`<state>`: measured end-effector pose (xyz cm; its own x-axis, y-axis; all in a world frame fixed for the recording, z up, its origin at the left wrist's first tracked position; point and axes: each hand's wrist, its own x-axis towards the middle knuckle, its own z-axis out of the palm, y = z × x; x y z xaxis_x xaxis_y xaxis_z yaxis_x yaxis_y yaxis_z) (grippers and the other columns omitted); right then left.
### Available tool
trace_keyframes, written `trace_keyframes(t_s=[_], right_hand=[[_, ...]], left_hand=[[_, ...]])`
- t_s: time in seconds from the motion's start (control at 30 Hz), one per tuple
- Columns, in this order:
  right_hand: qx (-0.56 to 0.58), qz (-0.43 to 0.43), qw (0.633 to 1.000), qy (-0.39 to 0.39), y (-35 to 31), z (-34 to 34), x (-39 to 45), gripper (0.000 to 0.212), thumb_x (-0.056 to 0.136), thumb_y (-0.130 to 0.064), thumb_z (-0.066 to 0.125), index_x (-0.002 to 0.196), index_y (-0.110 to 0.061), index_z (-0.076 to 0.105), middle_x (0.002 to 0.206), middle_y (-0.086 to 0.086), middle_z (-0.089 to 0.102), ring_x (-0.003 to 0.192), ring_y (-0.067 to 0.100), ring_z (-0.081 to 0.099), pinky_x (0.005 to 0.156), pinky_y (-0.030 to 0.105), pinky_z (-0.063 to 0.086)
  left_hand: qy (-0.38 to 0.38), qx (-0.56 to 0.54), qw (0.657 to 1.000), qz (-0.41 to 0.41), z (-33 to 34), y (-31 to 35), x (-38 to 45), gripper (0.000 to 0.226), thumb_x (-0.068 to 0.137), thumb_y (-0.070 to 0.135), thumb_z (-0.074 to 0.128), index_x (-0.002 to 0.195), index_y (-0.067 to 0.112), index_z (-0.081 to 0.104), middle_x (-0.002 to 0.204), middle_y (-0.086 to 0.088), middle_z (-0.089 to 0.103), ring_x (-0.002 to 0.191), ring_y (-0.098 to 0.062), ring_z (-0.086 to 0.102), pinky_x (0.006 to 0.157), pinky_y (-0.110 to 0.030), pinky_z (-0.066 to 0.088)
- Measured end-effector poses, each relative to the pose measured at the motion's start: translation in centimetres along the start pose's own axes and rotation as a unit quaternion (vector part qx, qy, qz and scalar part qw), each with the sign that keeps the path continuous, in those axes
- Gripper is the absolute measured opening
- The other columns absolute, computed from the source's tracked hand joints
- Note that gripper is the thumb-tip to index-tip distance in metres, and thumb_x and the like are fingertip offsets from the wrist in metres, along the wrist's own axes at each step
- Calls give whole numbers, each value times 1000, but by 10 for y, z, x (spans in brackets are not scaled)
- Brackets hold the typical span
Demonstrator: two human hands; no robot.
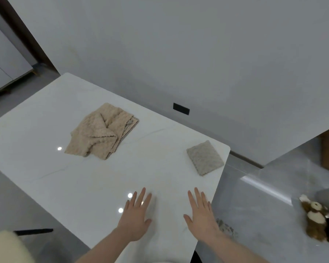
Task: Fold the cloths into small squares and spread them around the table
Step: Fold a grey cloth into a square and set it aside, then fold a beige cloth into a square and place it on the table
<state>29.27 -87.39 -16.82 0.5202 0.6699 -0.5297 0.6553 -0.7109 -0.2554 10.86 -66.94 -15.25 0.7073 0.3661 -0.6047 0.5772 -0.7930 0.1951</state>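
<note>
A pile of beige waffle cloths (101, 132) lies rumpled and partly folded in the middle of the white glossy table (46, 114). One greyish-beige cloth (205, 157), folded into a small square, rests near the table's right edge. My left hand (136, 217) lies flat on the near part of the table, fingers spread, holding nothing. My right hand (201, 215) lies flat beside it near the right edge, also spread with nothing in it. Both hands are well apart from either cloth.
A grey wall runs behind the table with a black socket plate (181, 108). A brown and white plush toy (314, 217) sits on the grey floor at the right. A cream chair back (6, 247) shows at the bottom left.
</note>
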Motion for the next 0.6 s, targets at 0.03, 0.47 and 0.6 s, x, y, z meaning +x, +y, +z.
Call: trace_keyframes(t_s=[0.03,0.47,0.6], right_hand=[[-1,0,1000,-4,-8,5,-6,84,105,-48,40,160,-28,-20,164,-2,-33,155,26,-22,128,47,0],[6,-31,999,-8,-78,15,-57,79,106,-41,41,162,-25,-13,166,-1,-29,156,26,-20,128,45,-3],[20,-43,999,-2,-90,22,-54,80,105,-41,43,163,-25,-10,168,0,-25,157,27,-16,128,45,-1]], left_hand=[[8,-3,1000,6,0,-3,-6,83,104,46,42,162,30,-14,165,4,-33,157,-29,-19,126,-45,-4],[63,-32,997,-18,8,-64,-64,76,102,48,46,165,28,6,168,3,-25,158,-28,-15,128,-46,2],[88,-40,995,-41,3,-83,-81,77,101,49,48,164,28,10,169,2,-22,158,-28,-12,129,-46,4]])
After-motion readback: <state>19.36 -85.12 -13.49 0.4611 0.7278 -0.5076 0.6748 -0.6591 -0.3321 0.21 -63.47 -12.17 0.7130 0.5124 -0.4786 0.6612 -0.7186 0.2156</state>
